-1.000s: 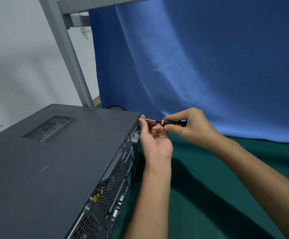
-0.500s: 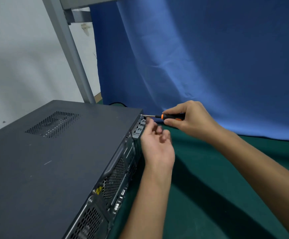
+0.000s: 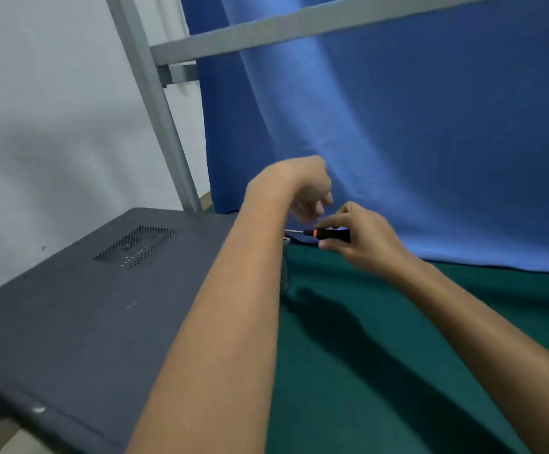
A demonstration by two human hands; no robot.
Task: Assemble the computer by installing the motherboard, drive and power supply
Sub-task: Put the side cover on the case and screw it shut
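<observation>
Fingers of the right hand (image 3: 366, 239) grip the screwdriver (image 3: 327, 233), tip at the far top corner of the computer case (image 3: 102, 322) lying on the desk (image 3: 381, 371). Left hand (image 3: 299, 191) hovers above, blurred; grasp unclear.

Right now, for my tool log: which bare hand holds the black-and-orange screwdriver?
The right hand grips the black-and-orange screwdriver; the left hand, hovering above it, holds no tool.

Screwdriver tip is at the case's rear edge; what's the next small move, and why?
Probably lower the left hand to steady the shaft: the right hand grips the screwdriver, tip at the rear edge of the computer case, while the left hand hovers above it.
</observation>
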